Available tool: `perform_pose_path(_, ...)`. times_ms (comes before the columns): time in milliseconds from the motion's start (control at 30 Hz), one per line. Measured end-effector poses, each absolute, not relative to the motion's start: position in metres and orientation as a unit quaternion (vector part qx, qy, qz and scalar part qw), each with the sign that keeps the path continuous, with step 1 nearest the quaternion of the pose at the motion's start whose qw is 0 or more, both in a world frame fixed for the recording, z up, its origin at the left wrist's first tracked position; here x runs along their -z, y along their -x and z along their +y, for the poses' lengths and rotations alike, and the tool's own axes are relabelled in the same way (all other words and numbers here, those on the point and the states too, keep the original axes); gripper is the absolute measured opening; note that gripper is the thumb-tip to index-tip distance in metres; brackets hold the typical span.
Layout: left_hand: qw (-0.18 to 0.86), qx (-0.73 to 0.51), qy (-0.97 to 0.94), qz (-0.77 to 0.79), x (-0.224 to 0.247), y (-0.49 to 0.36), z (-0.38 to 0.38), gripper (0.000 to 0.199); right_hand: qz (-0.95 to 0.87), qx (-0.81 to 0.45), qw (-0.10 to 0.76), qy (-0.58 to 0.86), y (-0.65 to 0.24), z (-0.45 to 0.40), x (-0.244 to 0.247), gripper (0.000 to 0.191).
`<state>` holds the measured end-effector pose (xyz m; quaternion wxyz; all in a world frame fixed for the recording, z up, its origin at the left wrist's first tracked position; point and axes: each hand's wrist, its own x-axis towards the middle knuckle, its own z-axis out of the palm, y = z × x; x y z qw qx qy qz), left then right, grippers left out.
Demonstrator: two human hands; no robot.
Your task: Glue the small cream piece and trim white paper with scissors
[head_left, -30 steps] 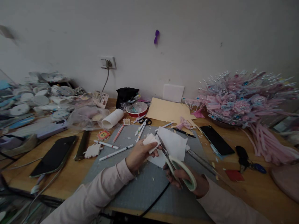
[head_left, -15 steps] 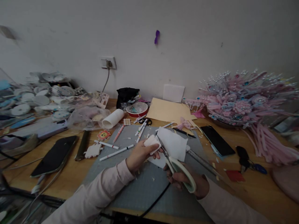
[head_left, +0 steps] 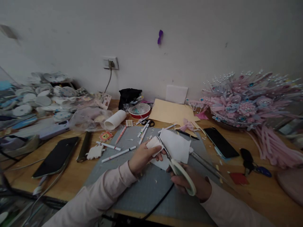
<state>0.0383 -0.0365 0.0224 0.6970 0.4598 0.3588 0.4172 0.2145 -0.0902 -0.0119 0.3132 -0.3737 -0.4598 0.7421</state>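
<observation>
Between the thumb and fingers of my left hand (head_left: 142,157) is a small white paper piece (head_left: 154,145). My right hand (head_left: 189,181) is wrapped round the pale-handled scissors (head_left: 181,175). Their blades point up and left and meet the right edge of the paper piece. Behind the blades a larger white sheet (head_left: 176,146) lies on the grey cutting mat (head_left: 151,195). Small scraps are scattered on the mat, and several white markers (head_left: 119,154) lie left of and beyond my left hand.
A metal ruler-like bar (head_left: 205,164) lies right of the sheet. Phones (head_left: 55,156) flank the mat on both sides. Keys (head_left: 247,160) and a pink beaded headdress (head_left: 246,104) are at right. A paper roll (head_left: 115,119), red-rimmed bowl (head_left: 139,115) and tan cardboard (head_left: 169,110) stand behind.
The scissor handles have come closer together, and the blades have closed at the paper piece's edge. My left hand keeps its hold, nearly still.
</observation>
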Motion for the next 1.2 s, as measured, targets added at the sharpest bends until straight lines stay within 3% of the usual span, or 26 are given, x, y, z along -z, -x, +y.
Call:
perform_pose_path(267,0.703,-0.414,-0.452,0.359,-0.016,-0.034,-0.034,0.018,-0.386,-0.746,0.363,0.403,-0.215,-0.093,0.001,0.051)
perform_pose_path(767,0.708,-0.402,-0.470,0.340,-0.013,-0.032,-0.033,0.019,-0.421,-0.752,0.332,0.384,-0.217,-0.090,0.005,0.041)
perform_pose_path(1200,0.696,-0.377,-0.486,0.371,-0.014,-0.030,-0.032,0.023,-0.443,-0.756,0.326,0.355,-0.221,-0.088,0.008,0.047)
